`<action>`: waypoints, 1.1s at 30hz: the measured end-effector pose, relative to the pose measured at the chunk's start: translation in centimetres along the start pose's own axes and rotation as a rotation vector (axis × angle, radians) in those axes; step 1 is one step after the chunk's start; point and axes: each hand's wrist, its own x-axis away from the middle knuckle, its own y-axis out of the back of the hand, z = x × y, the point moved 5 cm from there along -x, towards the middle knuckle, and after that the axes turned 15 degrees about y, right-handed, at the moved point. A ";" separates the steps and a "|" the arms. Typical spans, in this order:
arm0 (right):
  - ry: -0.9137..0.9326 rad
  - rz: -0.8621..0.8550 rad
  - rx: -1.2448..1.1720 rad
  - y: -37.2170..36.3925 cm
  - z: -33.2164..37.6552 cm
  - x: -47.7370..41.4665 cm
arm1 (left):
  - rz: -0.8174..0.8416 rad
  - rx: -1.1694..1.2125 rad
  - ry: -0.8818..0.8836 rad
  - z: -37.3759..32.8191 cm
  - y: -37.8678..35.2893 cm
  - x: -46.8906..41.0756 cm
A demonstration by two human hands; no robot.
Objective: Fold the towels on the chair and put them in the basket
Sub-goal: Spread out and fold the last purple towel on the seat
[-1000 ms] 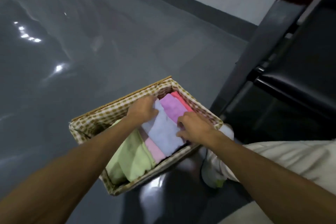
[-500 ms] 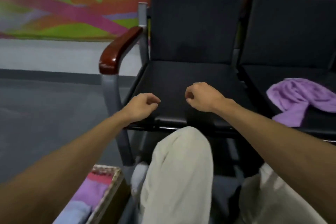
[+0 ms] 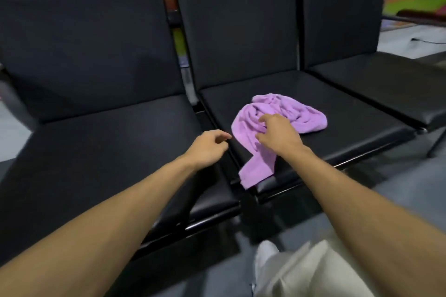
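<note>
Both bare forearms reach forward from the bottom corners of the view toward a row of black chairs [image 3: 241, 38]. The left hand [image 3: 209, 146] hovers palm-down over the gap between the left seat [image 3: 108, 152] and the middle seat [image 3: 357, 118]. Its fingers are loosely curled, with thumb and fingertips near each other, and it holds nothing.

The right hand [image 3: 277, 134] is stretched further out, palm-down over the purple towel [image 3: 296, 113]. Its fingers [image 3: 264, 118] are bent and slightly spread above the cloth, with the thumb pointing left; they are not closed round any fold. Whether the fingertips touch the cloth I cannot tell.

The towel lies crumpled in a heap on the middle seat, towards its left front part. One narrow end trails from under the right wrist to the seat's front edge and hangs just over it.

At the bottom right, a pale trouser leg [image 3: 313, 270] and a light shoe [image 3: 265, 252] show above the grey floor [image 3: 217, 270].
</note>
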 end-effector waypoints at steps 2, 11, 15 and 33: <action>-0.001 0.009 -0.043 -0.3 -1.7 -0.7 | -0.035 0.022 -0.001 -1.4 -1.4 -2.5; -0.030 0.184 -0.198 -1.1 -1.7 -1.9 | -0.088 0.057 0.271 -3.6 -3.1 -9.1; -0.228 0.107 -0.129 -0.6 -4.4 -0.6 | 0.036 0.055 0.202 -3.0 -3.0 -7.9; -0.025 -0.083 -1.279 -4.2 15.1 -4.0 | 0.100 0.721 0.180 8.6 13.8 6.1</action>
